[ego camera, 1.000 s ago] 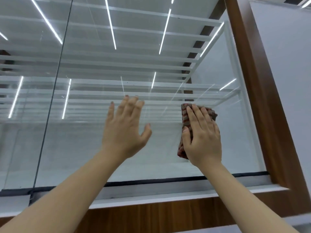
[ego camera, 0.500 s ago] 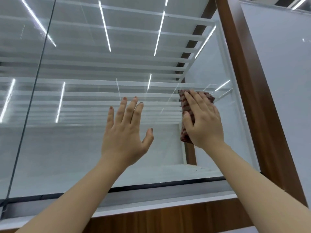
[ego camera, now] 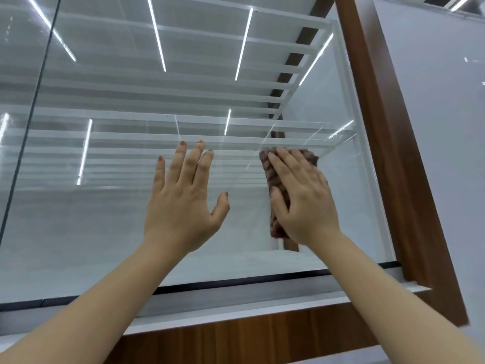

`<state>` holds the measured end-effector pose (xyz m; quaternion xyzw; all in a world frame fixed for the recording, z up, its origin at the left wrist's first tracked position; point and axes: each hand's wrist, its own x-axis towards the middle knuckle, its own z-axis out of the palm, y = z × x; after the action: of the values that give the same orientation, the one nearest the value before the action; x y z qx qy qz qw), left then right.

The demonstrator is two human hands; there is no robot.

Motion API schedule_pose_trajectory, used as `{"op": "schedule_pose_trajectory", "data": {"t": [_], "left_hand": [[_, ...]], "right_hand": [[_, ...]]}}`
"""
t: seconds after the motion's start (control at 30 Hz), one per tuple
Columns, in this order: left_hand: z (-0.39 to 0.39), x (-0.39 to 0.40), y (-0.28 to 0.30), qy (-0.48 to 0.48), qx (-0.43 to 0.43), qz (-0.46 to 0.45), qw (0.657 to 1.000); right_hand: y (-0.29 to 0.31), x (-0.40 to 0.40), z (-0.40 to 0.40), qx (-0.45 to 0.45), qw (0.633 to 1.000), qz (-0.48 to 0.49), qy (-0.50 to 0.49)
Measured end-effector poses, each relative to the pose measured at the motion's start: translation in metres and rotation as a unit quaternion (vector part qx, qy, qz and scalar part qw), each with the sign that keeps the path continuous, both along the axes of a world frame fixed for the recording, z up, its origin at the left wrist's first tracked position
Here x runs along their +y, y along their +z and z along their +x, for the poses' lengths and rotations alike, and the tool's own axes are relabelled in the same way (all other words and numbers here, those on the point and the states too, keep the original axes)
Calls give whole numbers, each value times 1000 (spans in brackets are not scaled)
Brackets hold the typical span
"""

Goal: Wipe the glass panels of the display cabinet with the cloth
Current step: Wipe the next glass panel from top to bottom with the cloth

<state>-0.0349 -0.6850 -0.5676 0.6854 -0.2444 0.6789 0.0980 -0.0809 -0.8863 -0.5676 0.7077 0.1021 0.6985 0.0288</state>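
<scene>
The display cabinet's glass panel [ego camera: 110, 219] fills most of the head view, with reflected light strips across it. My right hand [ego camera: 301, 198] presses a folded brown patterned cloth [ego camera: 273, 179] flat against the glass near the panel's right side, fingers straight over it. Most of the cloth is hidden under that hand. My left hand [ego camera: 183, 198] lies flat on the glass to the left of the cloth, fingers spread and holding nothing.
A dark wooden frame post [ego camera: 388, 143] borders the panel on the right, with a grey wall panel [ego camera: 441, 127] beyond it. A white ledge [ego camera: 236, 315] and wooden trim [ego camera: 236, 342] run below. A dark vertical seam [ego camera: 29, 122] divides the glass at the left.
My right hand slid the cloth upward on the glass, then slightly back down. My left hand stayed flat in about the same spot.
</scene>
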Motion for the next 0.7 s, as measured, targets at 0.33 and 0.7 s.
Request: {"op": "schedule_pose_trajectory", "data": {"t": [0.33, 0.7], "left_hand": [[1, 0, 0, -1, -8, -4, 1000], [0, -1, -1, -8, -4, -4, 1000]], "right_hand": [[22, -73, -13, -13, 993, 117, -20], [-43, -69, -13, -61, 970, 236, 4]]}}
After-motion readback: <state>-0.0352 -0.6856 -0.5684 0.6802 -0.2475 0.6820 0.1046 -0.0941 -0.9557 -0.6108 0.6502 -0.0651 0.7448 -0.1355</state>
